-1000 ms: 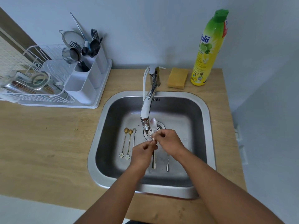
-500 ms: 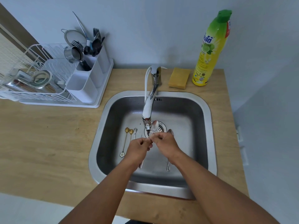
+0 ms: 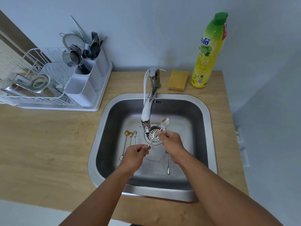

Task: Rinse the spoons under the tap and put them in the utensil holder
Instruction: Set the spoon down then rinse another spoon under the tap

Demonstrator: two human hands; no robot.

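Observation:
A long silver spoon [image 3: 164,123] is held slanted over the drain, bowl up and to the right of the tap [image 3: 147,111]. My right hand [image 3: 171,141] pinches its stem and my left hand [image 3: 135,154] grips the handle's end. On the floor of the sink [image 3: 210,128], left of the drain, lie two gold spoons [image 3: 126,144] and a small silver spoon [image 3: 134,136]. Another silver spoon [image 3: 168,165] lies below my right hand, partly hidden. The white utensil holder [image 3: 88,84] stands at the back left with cutlery in its far compartments.
A white dish rack [image 3: 32,88] with metal lids sits left of the holder. A yellow sponge [image 3: 178,80] and a yellow dish-soap bottle [image 3: 207,53] stand behind the sink. Wooden counter [image 3: 48,152] surrounds the sink.
The spoon has tilted from upright at the spout to slanted, its bowl now right of the tap. My hands have moved apart along the handle, the left one down and left.

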